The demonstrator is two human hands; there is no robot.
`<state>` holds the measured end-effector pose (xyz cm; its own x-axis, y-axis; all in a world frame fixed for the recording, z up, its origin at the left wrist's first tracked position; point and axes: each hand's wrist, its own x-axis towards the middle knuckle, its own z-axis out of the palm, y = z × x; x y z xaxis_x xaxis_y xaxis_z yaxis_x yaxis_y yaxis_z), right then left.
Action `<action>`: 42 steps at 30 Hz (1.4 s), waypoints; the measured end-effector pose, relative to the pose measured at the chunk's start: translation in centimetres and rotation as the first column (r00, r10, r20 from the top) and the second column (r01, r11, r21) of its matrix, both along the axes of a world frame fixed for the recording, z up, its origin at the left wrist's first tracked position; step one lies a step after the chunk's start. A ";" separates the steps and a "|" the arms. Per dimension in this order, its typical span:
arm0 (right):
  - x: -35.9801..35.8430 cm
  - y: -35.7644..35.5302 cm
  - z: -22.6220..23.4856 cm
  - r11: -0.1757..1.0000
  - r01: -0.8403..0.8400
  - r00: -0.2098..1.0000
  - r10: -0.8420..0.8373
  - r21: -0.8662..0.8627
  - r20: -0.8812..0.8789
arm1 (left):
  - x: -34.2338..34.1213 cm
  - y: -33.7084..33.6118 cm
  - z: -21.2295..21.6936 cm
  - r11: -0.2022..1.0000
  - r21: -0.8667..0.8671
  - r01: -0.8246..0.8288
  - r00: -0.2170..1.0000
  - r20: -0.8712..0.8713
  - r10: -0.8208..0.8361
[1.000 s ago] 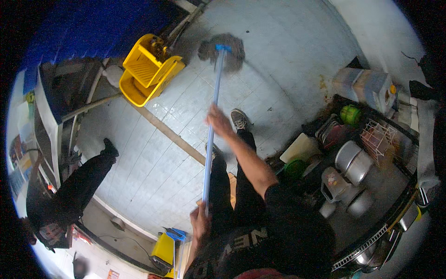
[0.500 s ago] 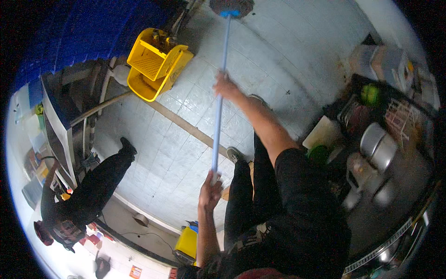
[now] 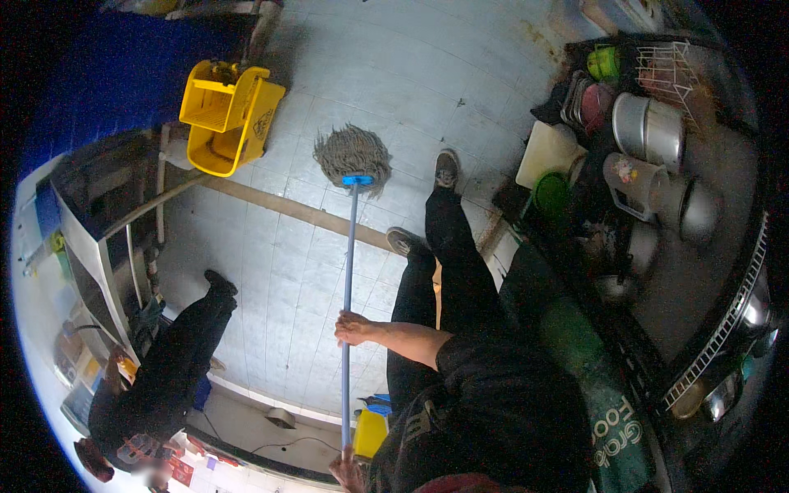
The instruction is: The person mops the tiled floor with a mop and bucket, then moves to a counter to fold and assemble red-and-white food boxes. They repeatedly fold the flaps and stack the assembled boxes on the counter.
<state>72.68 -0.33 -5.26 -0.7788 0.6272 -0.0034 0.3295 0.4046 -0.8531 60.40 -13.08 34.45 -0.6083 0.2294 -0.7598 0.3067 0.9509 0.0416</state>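
Note:
I hold a string mop by its long light-blue handle [image 3: 349, 263]. My right hand [image 3: 353, 328] is closed around the middle of the handle. My left hand [image 3: 347, 472] grips near its top end, at the lower edge of the picture. The grey mop head [image 3: 349, 154], fixed in a blue clamp [image 3: 357, 179], lies spread on the tiled floor [image 3: 304, 329], ahead of my feet. Left of the mop head, apart from it, stands a yellow mop bucket with a wringer [image 3: 265, 123].
A raised strip [image 3: 296, 209] crosses the floor. At the left, another person in dark clothes [image 3: 168, 353] stands by a counter. Pots [image 3: 649, 131], a green basin [image 3: 551, 194] and a wire rack [image 3: 664, 70] crowd the right side. A yellow container [image 3: 371, 431] is near my left hand.
The mop head has come from the far edge back toward me, and both hands have drawn the handle nearer. My view has shifted, and my right arm is now bent closer in.

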 end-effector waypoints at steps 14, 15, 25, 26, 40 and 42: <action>40.3 19.6 -7.6 0.749 0.651 0.740 -0.663 0.124 0.115 | 24.7 30.5 -12.0 0.626 0.207 0.752 0.607 0.151 -0.780; 44.0 19.5 -7.2 0.717 0.673 0.714 -0.694 0.180 0.097 | 27.5 31.7 -12.7 0.648 0.193 0.737 0.606 0.238 -0.759; 54.0 13.1 -11.2 0.589 0.777 0.435 -0.757 0.221 0.487 | 32.7 28.5 -21.3 0.691 0.246 0.680 0.424 0.637 -0.644; 50.2 13.2 -12.1 0.508 0.832 0.410 -0.834 0.222 0.370 | 29.3 26.4 -21.4 0.662 0.386 0.643 0.379 0.590 -0.712; -5.3 2.7 -1.9 0.879 0.476 0.873 -0.468 -0.031 0.138 | -10.6 6.3 0.9 0.975 -0.104 0.196 0.967 0.185 -0.174; -7.8 2.9 1.2 0.966 0.233 0.957 -0.206 -0.115 0.204 | -11.7 3.8 1.9 0.944 -0.026 0.328 0.944 0.051 -0.326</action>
<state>64.91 2.55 -4.09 -0.5990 0.7658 -0.2341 0.5571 0.1885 -0.8088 48.68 -9.33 36.37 -0.4690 0.3835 -0.7956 0.5996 0.7997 0.0320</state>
